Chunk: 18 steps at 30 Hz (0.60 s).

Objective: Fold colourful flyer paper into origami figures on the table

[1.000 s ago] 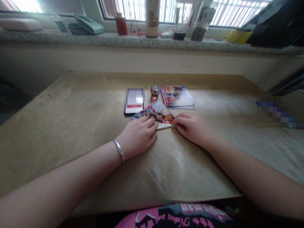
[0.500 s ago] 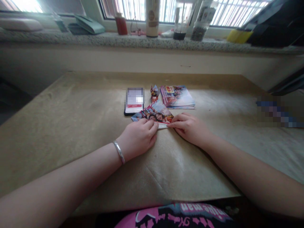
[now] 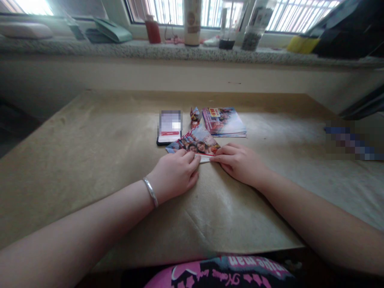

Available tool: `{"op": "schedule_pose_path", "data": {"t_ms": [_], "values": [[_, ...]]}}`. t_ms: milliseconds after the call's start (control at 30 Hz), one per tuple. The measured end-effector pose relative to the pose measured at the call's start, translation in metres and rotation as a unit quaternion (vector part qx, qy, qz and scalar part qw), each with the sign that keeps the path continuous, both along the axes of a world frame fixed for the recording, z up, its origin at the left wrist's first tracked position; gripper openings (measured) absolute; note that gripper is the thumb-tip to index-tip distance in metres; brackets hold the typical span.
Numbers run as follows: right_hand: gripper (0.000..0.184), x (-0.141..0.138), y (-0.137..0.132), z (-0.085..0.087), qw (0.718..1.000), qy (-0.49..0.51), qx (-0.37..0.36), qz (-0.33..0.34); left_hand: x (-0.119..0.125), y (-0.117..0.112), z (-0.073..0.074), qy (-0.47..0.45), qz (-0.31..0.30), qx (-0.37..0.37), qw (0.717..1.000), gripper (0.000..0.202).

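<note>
A printed sheet of paper (image 3: 198,141), folded into a triangle with its point away from me, lies flat on the table. Its near edge shows a narrow white strip. My left hand (image 3: 178,170) wears a silver bangle and presses that edge on the left with bent fingers. On the right corner, my right hand (image 3: 237,162) pinches the paper between thumb and fingers. Just beyond the triangle stands a small folded paper figure (image 3: 195,115). A stack of printed leaflets (image 3: 225,122) sits to its right, and a phone (image 3: 169,127) lies to its left.
The table (image 3: 90,168) has a tan cover. Behind it, a granite windowsill (image 3: 168,50) carries a red bottle (image 3: 153,30), a tall canister (image 3: 192,24), a jar (image 3: 253,30) and a teal case (image 3: 112,30). A blurred flat item (image 3: 354,144) lies at the right.
My right fingertips have shifted very slightly left along the paper's near edge. The left hand and the other things stay in place.
</note>
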State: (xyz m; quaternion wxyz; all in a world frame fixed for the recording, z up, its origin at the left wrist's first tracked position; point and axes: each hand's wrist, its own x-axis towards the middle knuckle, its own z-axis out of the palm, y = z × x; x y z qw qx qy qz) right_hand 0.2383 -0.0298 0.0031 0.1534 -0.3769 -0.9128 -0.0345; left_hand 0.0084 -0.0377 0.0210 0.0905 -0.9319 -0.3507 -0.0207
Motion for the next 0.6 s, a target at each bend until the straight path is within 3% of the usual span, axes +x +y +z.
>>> {"op": "schedule_pose_path", "data": {"t_ms": [600], "values": [[0.021,0.021,0.001,0.009,0.996,0.015,-0.051,-0.076,-0.001,0.000,-0.002,0.003,-0.001,0.003,1.000,0.039]]}}
